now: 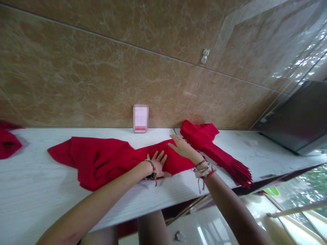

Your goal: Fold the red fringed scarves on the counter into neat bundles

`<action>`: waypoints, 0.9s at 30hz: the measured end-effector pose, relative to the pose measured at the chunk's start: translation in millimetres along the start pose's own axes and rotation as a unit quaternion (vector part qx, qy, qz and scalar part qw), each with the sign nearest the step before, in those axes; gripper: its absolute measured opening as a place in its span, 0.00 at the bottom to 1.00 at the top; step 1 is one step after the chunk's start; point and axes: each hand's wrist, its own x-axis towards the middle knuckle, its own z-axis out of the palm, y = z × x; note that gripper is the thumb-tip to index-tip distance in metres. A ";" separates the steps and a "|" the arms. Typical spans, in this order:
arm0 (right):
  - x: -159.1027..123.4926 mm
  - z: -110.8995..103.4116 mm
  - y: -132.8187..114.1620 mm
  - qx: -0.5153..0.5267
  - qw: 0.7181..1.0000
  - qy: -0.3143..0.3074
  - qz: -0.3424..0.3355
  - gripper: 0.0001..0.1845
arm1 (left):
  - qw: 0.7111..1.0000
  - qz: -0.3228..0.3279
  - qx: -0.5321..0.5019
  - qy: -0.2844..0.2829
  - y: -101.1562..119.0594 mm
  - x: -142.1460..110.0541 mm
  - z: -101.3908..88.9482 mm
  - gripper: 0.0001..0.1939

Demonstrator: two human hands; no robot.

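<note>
A long red scarf lies across the white wood-grain table, bunched in folds at its left and flatter toward the right. My left hand rests on the flat part with fingers spread and nothing gripped. Over the scarf's right part is my right hand, palm turned sideways and fingers stretched out; whether it touches the cloth I cannot tell. Just right of that hand, a second red scarf lies folded over, its fringed end hanging toward the front edge.
Against the brown marbled wall leans a phone with a lit, blurred screen. More red cloth lies at the far left. A dark box-like appliance stands at the right end. A small white hook is on the wall.
</note>
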 end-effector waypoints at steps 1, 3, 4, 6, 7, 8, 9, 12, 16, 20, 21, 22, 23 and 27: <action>9.6 1.1 -4.4 0.001 1.000 0.002 -0.011 0.24 | 1.000 0.002 0.001 -0.004 -2.0 -0.5 -2.9 0.44; 24.3 8.8 -10.5 -0.003 1.000 -0.008 -0.018 0.23 | 1.000 -0.003 0.005 0.001 -7.9 -2.8 -11.3 0.42; 28.9 14.8 -12.4 -0.006 1.000 -0.015 -0.017 0.22 | 1.000 -0.017 0.013 0.006 -11.6 -4.8 -16.5 0.41; 32.7 28.9 -14.1 -0.011 0.999 -0.032 -0.009 0.22 | 0.997 -0.060 0.040 0.011 -19.9 -10.4 -27.5 0.38; 32.3 35.7 -14.4 -0.013 0.999 -0.038 -0.004 0.22 | 0.995 -0.081 0.056 0.010 -24.5 -13.9 -32.5 0.37; 30.8 41.7 -14.3 -0.015 0.999 -0.042 0.002 0.21 | 0.993 -0.100 0.069 0.007 -29.4 -17.8 -36.6 0.36; 28.8 46.6 -14.2 -0.016 0.999 -0.042 0.008 0.21 | 0.990 -0.115 0.076 0.005 -34.8 -22.1 -39.5 0.35; 23.2 52.9 -13.8 -0.020 0.999 -0.038 0.017 0.21 | 0.986 -0.150 0.074 0.007 -56.5 -37.6 -41.0 0.38; 21.7 50.3 -14.8 -0.036 0.998 -0.044 0.013 0.21 | 0.983 -0.175 0.045 0.029 -105.2 -64.9 -34.4 0.45; 22.2 48.9 -16.2 -0.047 0.998 -0.038 0.015 0.21 | 0.990 -0.061 -0.051 0.119 -168.7 -93.2 -27.0 0.43; 22.2 49.3 -16.2 -0.048 0.998 -0.036 0.013 0.21 | 0.983 -0.041 -0.084 0.158 -183.8 -98.6 -24.4 0.42; 22.3 49.8 -15.9 -0.047 0.998 -0.034 0.011 0.21 | 0.972 -0.043 -0.111 0.204 -197.7 -102.9 -21.3 0.41; 22.4 50.5 -15.4 -0.046 0.998 -0.033 0.007 0.21 | 0.957 -0.066 -0.120 0.255 -210.1 -106.0 -17.6 0.41; 23.5 53.2 -12.3 -0.030 0.999 -0.013 -0.010 0.19 | 0.915 -0.143 -0.065 0.373 -243.1 -108.2 -1.3 0.37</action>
